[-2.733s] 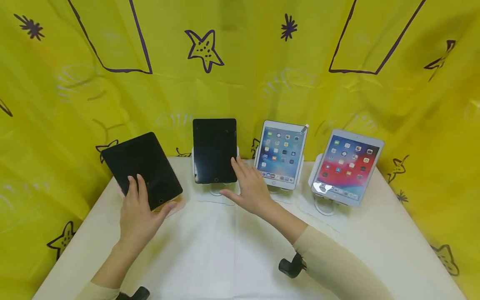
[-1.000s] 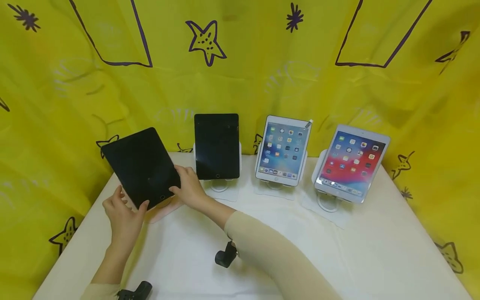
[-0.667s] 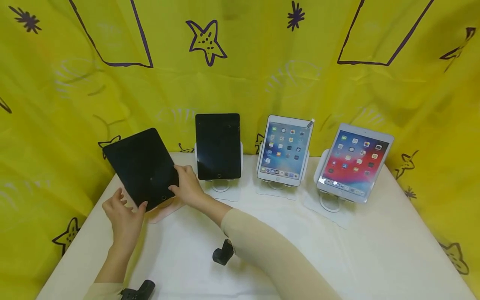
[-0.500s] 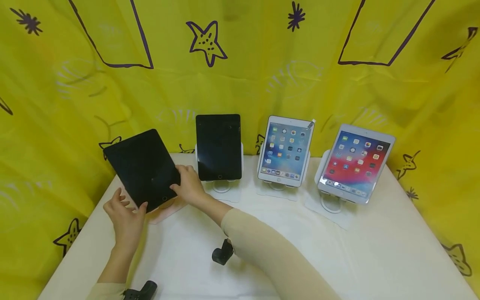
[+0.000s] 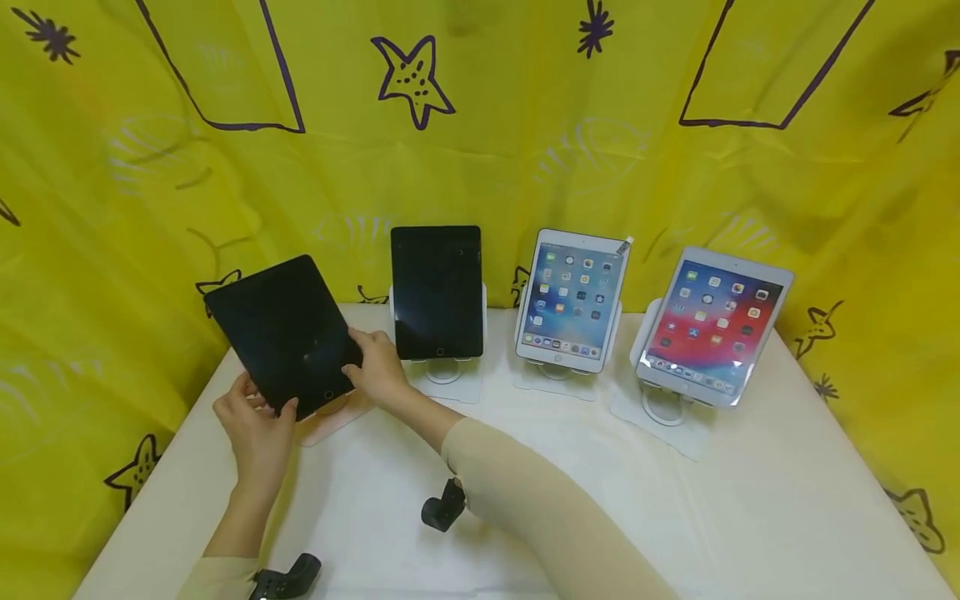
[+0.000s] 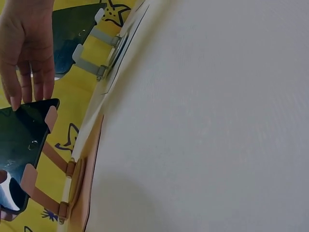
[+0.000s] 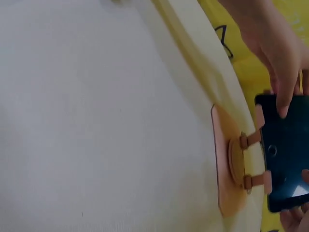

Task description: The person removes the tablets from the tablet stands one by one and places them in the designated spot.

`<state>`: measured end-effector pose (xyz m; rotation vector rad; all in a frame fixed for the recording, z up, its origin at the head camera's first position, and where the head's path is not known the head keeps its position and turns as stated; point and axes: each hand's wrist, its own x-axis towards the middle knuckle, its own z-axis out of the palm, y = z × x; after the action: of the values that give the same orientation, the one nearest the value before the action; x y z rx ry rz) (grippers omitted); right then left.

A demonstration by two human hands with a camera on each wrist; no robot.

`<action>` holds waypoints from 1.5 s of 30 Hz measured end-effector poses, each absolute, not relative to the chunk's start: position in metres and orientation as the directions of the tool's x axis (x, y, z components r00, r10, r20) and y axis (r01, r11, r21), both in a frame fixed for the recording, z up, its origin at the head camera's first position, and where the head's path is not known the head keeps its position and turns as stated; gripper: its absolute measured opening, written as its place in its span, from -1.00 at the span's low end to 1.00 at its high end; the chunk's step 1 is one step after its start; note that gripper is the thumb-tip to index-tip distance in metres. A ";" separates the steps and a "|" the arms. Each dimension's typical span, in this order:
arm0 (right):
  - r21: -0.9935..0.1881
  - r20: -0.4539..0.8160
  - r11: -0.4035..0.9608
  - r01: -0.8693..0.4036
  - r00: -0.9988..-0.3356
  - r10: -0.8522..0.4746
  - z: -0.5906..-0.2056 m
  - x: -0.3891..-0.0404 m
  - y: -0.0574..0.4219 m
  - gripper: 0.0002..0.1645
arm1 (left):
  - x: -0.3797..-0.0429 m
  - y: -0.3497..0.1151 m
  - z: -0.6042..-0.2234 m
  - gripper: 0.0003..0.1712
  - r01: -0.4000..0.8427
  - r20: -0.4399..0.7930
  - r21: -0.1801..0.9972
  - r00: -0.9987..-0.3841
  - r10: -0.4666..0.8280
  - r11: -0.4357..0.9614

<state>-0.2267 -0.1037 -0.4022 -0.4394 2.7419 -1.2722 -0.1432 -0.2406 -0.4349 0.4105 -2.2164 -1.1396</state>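
A yellow curtain printed with dark stars is hanging behind a white worktop. At the worktop's left side, the leftmost black tablet is leaning back, its glossy screen dark, its top tipping leftward. A second black tablet is standing nearly straight beside it, while a white tablet is showing app icons on blue and another white tablet icons on red and blue. White stands are carrying those three; a pink stand is cradling the leftmost one's lower edge in two hooked arms. The left hand is grasping that tablet's lower left corner, thumb in front; the right hand's fingers are pinching its right edge. Its round home button is showing near the bottom.
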 end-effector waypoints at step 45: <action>-0.864 0.221 0.313 -0.395 -0.855 -0.469 -0.400 -0.246 -0.083 -0.61 | -0.135 -0.269 -0.428 -0.42 0.164 0.332 0.926 -0.781 -0.529 0.339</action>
<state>-0.2458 -0.0826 -0.3996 -0.8199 2.4863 -1.6038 -0.1352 -0.2687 -0.4282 0.3187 -2.0037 -1.4854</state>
